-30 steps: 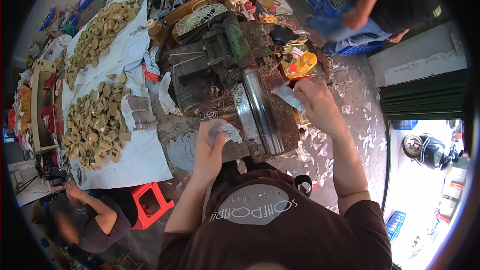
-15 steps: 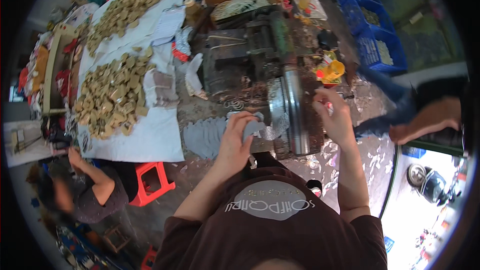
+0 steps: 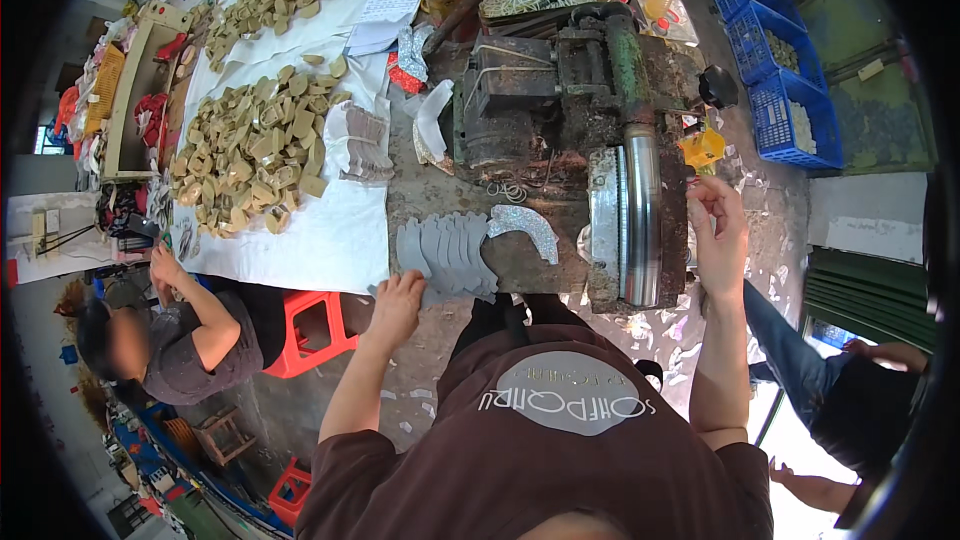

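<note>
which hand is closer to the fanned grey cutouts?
Left. The left hand rests at the lower edge of the fanned grey cutouts; the right hand is beyond the steel roller, well apart.

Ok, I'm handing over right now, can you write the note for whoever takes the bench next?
Left hand: open, resting on the near end of the fanned stack of grey curved pieces.
Right hand: raised at the right end of the steel roller, holding nothing that shows.
Done: one shiny curved piece lies beside the stack.
Left: the grey stack looks unprocessed.
</note>
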Demonstrator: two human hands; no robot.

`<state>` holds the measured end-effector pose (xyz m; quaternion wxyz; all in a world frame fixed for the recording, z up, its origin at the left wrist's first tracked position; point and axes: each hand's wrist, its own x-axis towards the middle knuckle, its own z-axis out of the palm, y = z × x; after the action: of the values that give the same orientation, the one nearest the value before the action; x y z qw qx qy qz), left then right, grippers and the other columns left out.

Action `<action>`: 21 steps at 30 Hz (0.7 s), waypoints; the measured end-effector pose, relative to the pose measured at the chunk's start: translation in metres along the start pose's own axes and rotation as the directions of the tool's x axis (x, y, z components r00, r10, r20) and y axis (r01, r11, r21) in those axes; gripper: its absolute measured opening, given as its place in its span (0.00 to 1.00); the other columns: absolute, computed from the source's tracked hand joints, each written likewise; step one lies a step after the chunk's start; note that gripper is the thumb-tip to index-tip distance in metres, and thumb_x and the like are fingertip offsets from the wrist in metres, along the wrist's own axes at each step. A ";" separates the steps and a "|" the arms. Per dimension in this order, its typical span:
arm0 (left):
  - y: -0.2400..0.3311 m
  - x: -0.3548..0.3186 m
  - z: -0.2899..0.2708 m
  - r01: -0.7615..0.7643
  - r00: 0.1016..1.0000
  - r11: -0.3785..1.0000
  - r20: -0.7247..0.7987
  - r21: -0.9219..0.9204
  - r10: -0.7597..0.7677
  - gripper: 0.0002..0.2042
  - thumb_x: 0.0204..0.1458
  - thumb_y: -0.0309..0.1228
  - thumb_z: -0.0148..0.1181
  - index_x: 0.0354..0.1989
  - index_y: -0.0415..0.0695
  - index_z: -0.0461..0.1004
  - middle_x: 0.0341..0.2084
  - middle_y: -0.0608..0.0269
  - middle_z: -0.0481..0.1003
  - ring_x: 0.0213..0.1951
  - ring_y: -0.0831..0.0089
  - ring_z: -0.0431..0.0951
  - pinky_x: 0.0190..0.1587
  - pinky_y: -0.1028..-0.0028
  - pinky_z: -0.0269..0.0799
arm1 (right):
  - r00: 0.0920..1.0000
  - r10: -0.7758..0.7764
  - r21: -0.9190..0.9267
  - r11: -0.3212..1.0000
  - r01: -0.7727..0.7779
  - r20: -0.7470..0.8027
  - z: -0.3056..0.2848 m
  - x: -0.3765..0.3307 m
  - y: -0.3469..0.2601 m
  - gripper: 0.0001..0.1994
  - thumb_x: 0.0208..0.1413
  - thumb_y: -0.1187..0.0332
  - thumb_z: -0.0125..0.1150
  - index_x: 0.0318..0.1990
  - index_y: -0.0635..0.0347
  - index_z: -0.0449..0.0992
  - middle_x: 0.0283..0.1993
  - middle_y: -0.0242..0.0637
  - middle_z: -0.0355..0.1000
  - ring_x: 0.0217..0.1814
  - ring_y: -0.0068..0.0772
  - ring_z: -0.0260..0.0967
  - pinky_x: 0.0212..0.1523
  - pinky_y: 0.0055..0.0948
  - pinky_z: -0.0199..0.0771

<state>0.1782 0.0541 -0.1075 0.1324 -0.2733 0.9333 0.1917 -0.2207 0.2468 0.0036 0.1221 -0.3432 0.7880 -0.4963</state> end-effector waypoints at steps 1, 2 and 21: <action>-0.003 -0.003 0.012 0.037 0.999 0.999 0.024 -0.031 -0.037 0.20 0.39 0.17 0.53 0.45 0.42 0.70 0.46 0.57 0.66 0.47 0.56 0.67 0.47 0.59 0.63 | 1.000 0.009 -0.001 1.000 -0.009 0.010 0.000 0.000 -0.002 0.14 0.55 0.76 0.56 0.49 0.64 0.68 0.36 0.35 0.72 0.37 0.24 0.68 0.42 0.25 0.68; -0.003 -0.003 0.019 0.073 0.996 0.995 0.048 -0.062 -0.070 0.19 0.40 0.18 0.53 0.45 0.42 0.71 0.45 0.57 0.66 0.47 0.56 0.67 0.47 0.59 0.63 | 1.000 0.017 -0.004 1.000 -0.017 0.019 0.000 0.000 -0.005 0.14 0.55 0.76 0.56 0.49 0.65 0.68 0.36 0.35 0.72 0.37 0.24 0.68 0.42 0.25 0.68; 0.187 0.081 -0.119 -0.207 0.957 -0.460 -0.277 -0.864 0.090 0.29 0.57 0.50 0.49 0.57 0.39 0.60 0.51 0.54 0.65 0.55 0.66 0.65 0.59 0.63 0.59 | 0.875 -0.474 -0.133 0.865 0.483 0.093 0.077 -0.032 -0.087 0.14 0.37 0.72 0.68 0.34 0.56 0.74 0.55 0.39 0.61 0.55 0.46 0.56 0.48 0.44 0.54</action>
<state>-0.0094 0.1110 0.0230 -0.2215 -0.1263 0.3663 0.8949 -0.1199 0.1908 0.0378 -0.0088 -0.5502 0.7101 -0.4392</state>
